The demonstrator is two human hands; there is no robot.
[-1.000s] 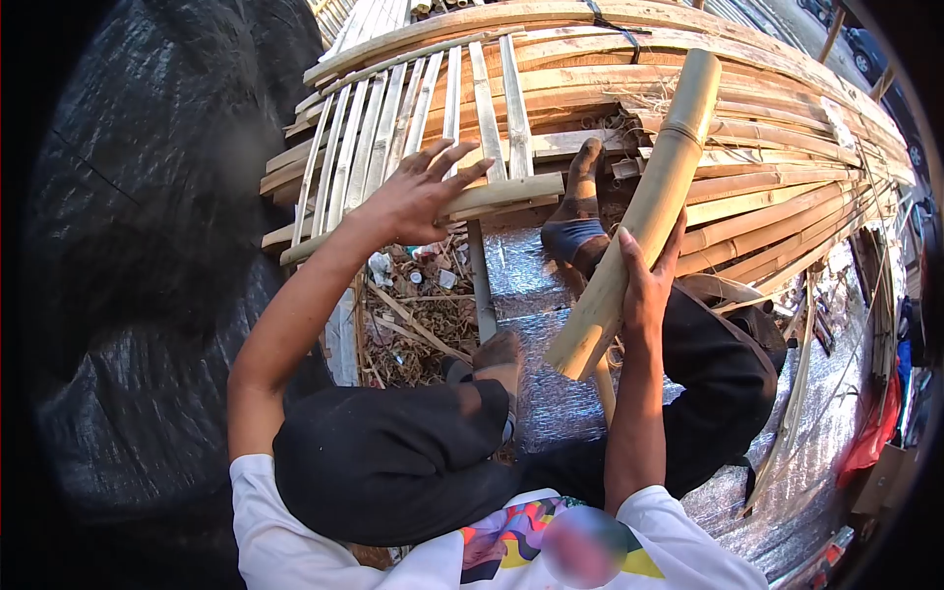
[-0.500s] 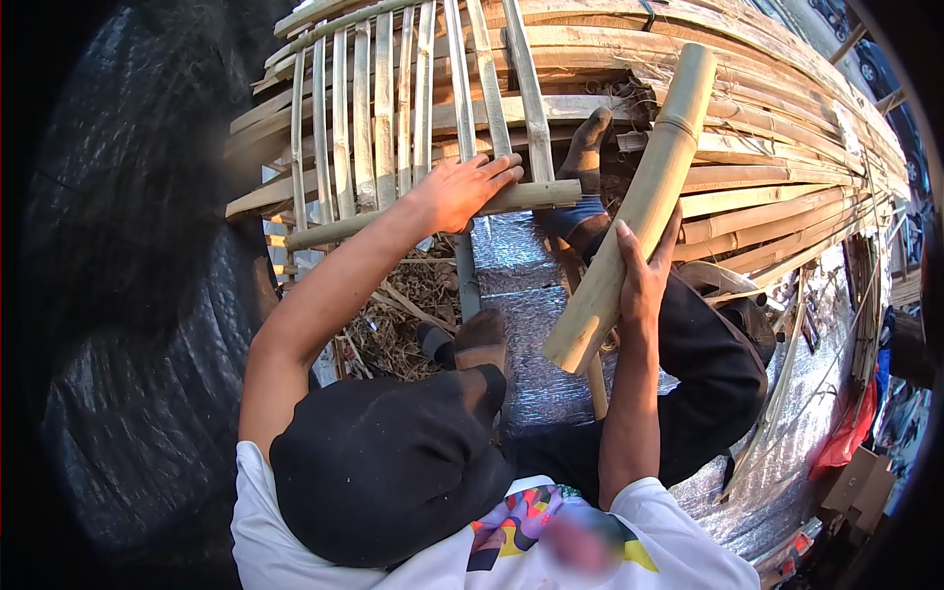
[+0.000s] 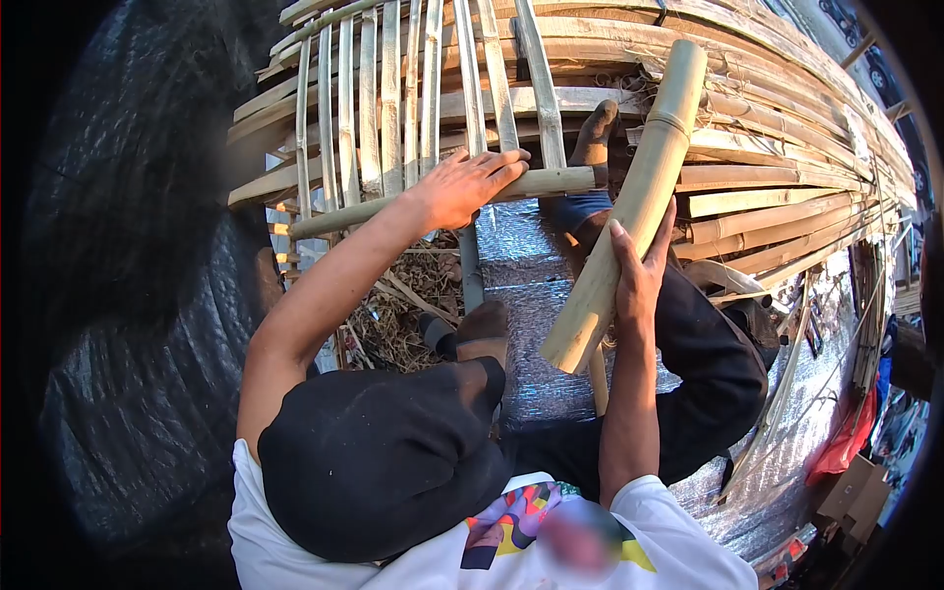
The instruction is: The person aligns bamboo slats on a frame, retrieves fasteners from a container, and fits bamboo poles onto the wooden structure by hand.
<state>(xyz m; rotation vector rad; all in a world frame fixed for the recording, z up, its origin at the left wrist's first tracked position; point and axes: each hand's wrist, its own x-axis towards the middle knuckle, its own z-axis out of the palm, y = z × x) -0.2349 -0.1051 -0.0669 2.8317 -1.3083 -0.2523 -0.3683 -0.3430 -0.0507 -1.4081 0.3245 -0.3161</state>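
My left hand (image 3: 470, 187) lies over the near crossbar (image 3: 556, 181) of a slatted bamboo frame (image 3: 390, 108), its fingers curled across the top of the bar. The thumb is hidden below. Narrow upright slats run from this bar to a thinner bar at the far side. In my right hand (image 3: 641, 273) is a thick bamboo tube (image 3: 644, 187), gripped around its lower half. The tube is tilted, its far end up and to the right, its near end above my lap. It has one visible node ring near the far end.
Split bamboo strips (image 3: 787, 177) lie stacked behind and to the right. Silver foil sheeting (image 3: 531, 305) covers the ground between my legs, with dry straw (image 3: 418, 285) beside it. A dark tarp (image 3: 147, 344) hangs at left. A red bag (image 3: 844, 442) and cardboard box (image 3: 860, 497) sit far right.
The slatted frame and my left hand have shifted slightly right and up. The bamboo tube in my right hand has moved only slightly left.
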